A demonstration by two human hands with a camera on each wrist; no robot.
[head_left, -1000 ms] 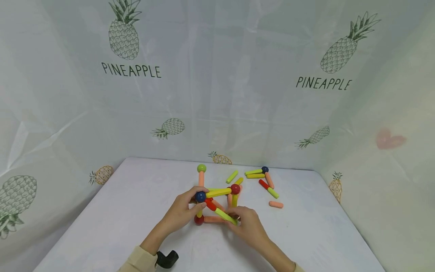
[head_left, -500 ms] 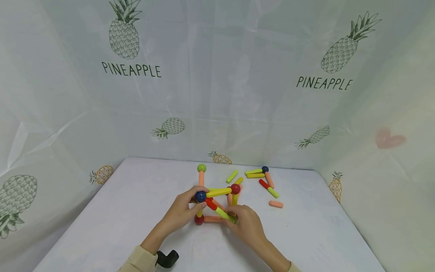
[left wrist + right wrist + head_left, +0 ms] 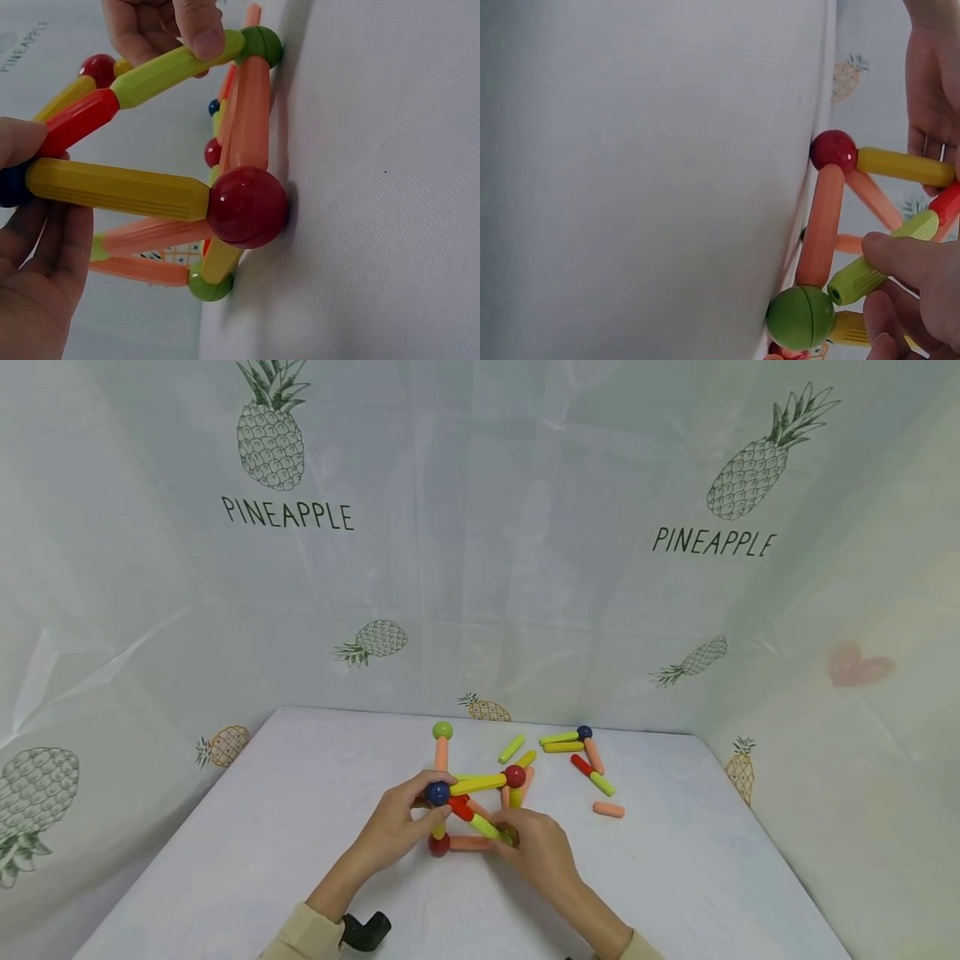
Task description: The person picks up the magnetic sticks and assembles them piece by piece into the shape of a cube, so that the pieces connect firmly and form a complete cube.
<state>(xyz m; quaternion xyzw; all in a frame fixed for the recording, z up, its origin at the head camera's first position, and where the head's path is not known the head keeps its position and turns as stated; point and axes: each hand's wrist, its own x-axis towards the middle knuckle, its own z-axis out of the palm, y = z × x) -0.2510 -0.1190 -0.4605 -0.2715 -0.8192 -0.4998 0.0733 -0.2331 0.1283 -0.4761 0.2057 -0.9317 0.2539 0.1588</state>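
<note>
A frame of magnetic rods and balls stands on the table. My left hand (image 3: 397, 828) grips its upper corner at the blue ball (image 3: 438, 793), thumb against a red rod (image 3: 84, 121). A yellow rod (image 3: 120, 187) runs from that corner down to a red ball (image 3: 247, 208). Joined to the red rod is a yellow-green rod (image 3: 169, 75), pinched by my right hand (image 3: 542, 852) between thumb and fingers. Its lower end lies against or just beside the green ball (image 3: 801, 318); whether they touch is unclear. A salmon rod (image 3: 821, 225) links the green and red balls.
Behind the frame, toward the right, lie loose rods, including a salmon one (image 3: 609, 810) and a joined red and yellow-green pair (image 3: 592, 774). A dark blue ball (image 3: 584, 733) sits among rods near the back edge. Pineapple-printed cloth (image 3: 510, 568) surrounds the table.
My right hand has shifted slightly left, bringing the yellow-green rod's lower end inward. The frame's top has leaned slightly left; my left hand keeps its grip.
</note>
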